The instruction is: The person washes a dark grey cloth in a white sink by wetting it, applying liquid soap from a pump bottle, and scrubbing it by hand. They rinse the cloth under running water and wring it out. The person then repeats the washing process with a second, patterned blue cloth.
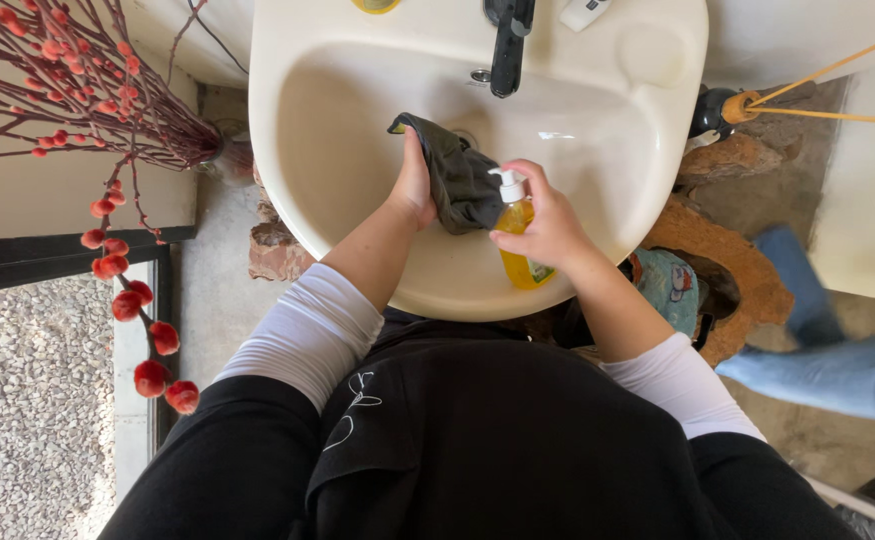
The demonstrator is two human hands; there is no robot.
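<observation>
Two hands work over a cream basin point(647, 150) with a black tap point(509, 45) at its back rim. The left hand point(413, 185) grips a dark grey cloth point(462, 185) inside the bowl; the right hand point(549, 222) is clamped round a yellow pump bottle point(519, 240) near the front edge, just beside the cloth. Red-budded branches point(107, 150) crowd the left side; a rough concrete floor point(219, 280) lies below.
</observation>
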